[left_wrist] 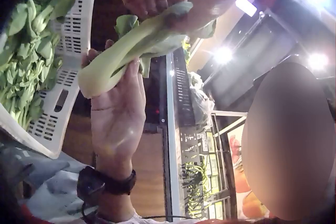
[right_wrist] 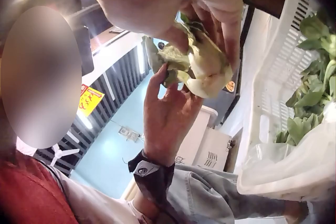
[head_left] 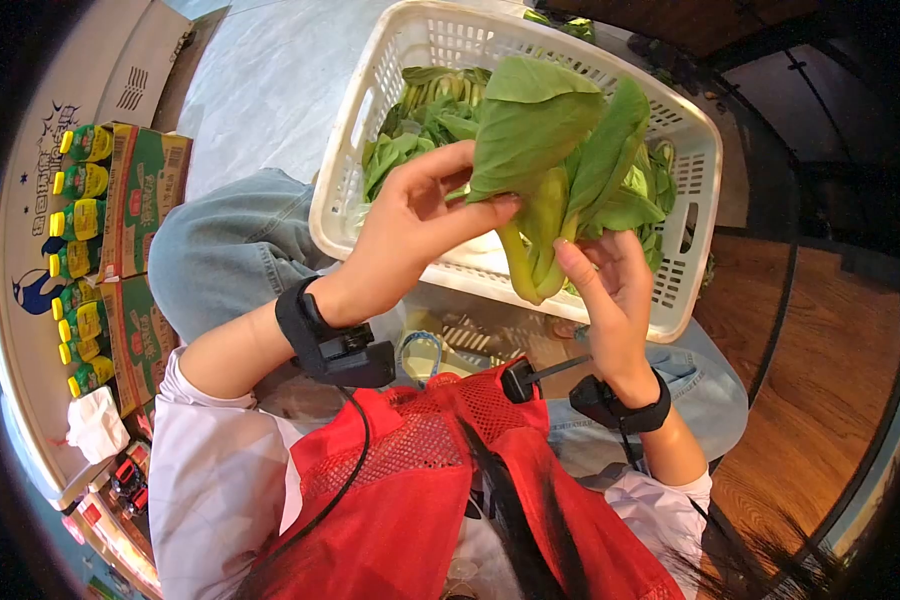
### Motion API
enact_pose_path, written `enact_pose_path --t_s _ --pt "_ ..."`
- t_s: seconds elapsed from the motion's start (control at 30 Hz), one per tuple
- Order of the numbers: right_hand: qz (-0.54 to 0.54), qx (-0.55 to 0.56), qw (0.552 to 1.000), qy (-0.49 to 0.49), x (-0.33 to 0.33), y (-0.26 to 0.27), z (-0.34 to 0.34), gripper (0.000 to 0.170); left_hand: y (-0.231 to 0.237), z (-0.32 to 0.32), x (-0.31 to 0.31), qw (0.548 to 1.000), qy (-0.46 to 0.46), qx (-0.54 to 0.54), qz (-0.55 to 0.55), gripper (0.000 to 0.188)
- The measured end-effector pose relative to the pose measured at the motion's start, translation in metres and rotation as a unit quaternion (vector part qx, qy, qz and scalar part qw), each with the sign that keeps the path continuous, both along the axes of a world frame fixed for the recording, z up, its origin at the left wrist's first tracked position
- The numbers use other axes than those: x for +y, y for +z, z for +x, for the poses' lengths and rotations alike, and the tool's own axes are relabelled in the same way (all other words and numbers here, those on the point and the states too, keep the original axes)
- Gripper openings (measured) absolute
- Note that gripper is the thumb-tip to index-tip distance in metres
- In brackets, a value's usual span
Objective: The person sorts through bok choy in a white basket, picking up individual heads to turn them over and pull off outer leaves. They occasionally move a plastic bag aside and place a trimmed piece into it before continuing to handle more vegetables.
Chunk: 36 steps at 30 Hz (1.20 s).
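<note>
A leafy green bok choy [head_left: 540,210] is held up over the crate in the head view, its pale base low and its leaves spread upward. My left hand [head_left: 400,225] pinches an outer leaf between thumb and fingers. On the other side, my right hand [head_left: 615,300] holds the stems near the base, thumb in front. In the left wrist view the bok choy [left_wrist: 113,66] lies across the fingers of the right hand [left_wrist: 118,119]. The right wrist view shows its whitish base [right_wrist: 207,71] close to the left hand [right_wrist: 173,119].
A white perforated crate [head_left: 335,190] with more greens [head_left: 395,160] stands in front of my knees. Boxes [head_left: 145,205] and yellow-capped bottles [head_left: 85,220] line the left side. Wooden flooring [head_left: 790,350] lies at the right.
</note>
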State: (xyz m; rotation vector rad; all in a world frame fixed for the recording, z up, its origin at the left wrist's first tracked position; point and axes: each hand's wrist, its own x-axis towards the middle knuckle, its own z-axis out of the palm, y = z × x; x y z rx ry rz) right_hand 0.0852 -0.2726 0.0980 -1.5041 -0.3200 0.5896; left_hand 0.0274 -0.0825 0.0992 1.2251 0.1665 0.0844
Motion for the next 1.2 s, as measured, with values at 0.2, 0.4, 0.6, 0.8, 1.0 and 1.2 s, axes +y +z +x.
enact_pose_path --t_s 0.2,0.4,0.6,0.8,1.0,1.2 --pt "0.002 -0.023 1.000 -0.013 0.000 -0.003 -0.001 0.034 0.004 0.000 -0.003 0.994 -0.003 0.028 -0.103 0.033" --pt "0.011 0.007 1.000 -0.012 -0.002 -0.002 0.002 0.035 -0.008 0.000 0.002 0.996 -0.047 -0.028 -0.069 0.020" --pt "0.025 -0.016 0.999 -0.022 0.000 -0.007 0.002 0.041 -0.025 0.006 0.012 0.975 -0.106 -0.129 -0.148 0.020" --pt "0.042 0.080 0.996 -0.015 0.002 -0.003 0.005 0.048 0.003 0.007 -0.005 0.990 0.047 0.109 -0.071 0.027" --pt "0.038 0.089 0.994 0.043 0.000 -0.012 0.003 0.047 -0.019 0.006 0.001 0.986 0.077 0.072 0.127 0.032" --pt "0.024 0.128 0.985 0.113 -0.002 -0.011 0.003 0.032 -0.035 0.003 -0.001 0.980 0.049 0.077 0.177 0.040"
